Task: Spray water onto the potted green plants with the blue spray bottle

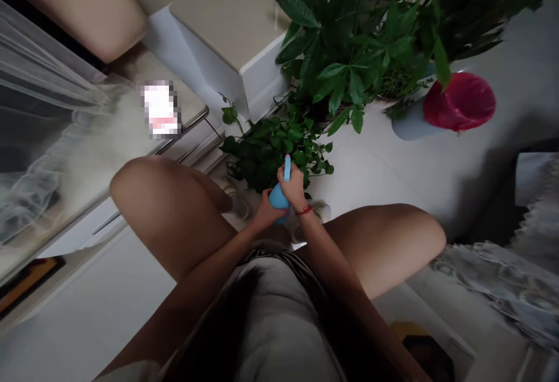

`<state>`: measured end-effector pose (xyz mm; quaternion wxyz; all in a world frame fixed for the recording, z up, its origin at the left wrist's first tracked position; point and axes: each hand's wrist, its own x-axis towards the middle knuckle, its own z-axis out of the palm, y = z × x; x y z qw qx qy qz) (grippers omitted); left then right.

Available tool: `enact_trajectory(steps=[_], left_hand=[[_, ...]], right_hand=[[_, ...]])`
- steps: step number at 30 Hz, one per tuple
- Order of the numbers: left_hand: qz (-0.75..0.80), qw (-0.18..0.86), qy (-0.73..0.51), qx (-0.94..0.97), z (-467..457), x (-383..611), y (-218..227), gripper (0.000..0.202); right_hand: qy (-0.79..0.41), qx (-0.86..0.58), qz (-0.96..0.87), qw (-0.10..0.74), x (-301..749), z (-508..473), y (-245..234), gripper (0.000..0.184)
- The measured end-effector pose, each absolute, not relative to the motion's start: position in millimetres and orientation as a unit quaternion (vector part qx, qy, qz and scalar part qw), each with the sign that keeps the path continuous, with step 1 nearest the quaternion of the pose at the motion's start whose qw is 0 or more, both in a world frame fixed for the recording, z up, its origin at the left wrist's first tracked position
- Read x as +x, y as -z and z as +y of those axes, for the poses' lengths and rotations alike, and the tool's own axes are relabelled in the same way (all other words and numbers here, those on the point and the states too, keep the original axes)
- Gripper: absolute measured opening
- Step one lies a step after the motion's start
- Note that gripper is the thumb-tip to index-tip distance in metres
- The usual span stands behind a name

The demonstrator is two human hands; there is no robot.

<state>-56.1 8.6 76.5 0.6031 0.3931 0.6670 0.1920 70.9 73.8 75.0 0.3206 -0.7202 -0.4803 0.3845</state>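
Observation:
I am squatting, my knees spread wide, looking down between them. Both hands hold a light blue spray bottle [279, 194] just above a small leafy pot plant [271, 148] on the floor. My right hand [293, 187], with a red string at the wrist, is wrapped round the bottle's upper part and its blue trigger. Lower down, my left hand [266, 212] is closed round the bottle's body from the left. The bottle's nozzle is partly hidden by my fingers.
A taller plant with broad leaves [349, 50] stands behind the small one. A bin with a red bag [458, 102] is at the right. A white cabinet [227, 38] is behind, a sheer curtain [48, 137] at the left, patterned cloth [502, 283] at the right.

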Motion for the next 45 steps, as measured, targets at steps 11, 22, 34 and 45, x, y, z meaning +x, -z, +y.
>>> enact_trajectory(steps=[11, 22, 34, 45], left_hand=[[0.679, 0.612, -0.185, 0.361, 11, -51, -80, 0.071], [0.686, 0.61, -0.172, 0.358, 3, -47, -59, 0.08], [0.68, 0.624, -0.143, 0.358, -4, -41, -56, 0.079], [0.668, 0.63, -0.109, 0.381, -13, -39, -57, 0.081]], right_hand=[[-0.37, -0.703, -0.516, 0.319, 70, 77, -62, 0.013], [-0.392, -0.698, -0.512, 0.31, 71, 74, -65, 0.008], [-0.409, -0.722, -0.432, 0.354, 80, 55, -43, 0.018], [-0.374, -0.753, -0.412, 0.352, 93, 33, -32, 0.018]])
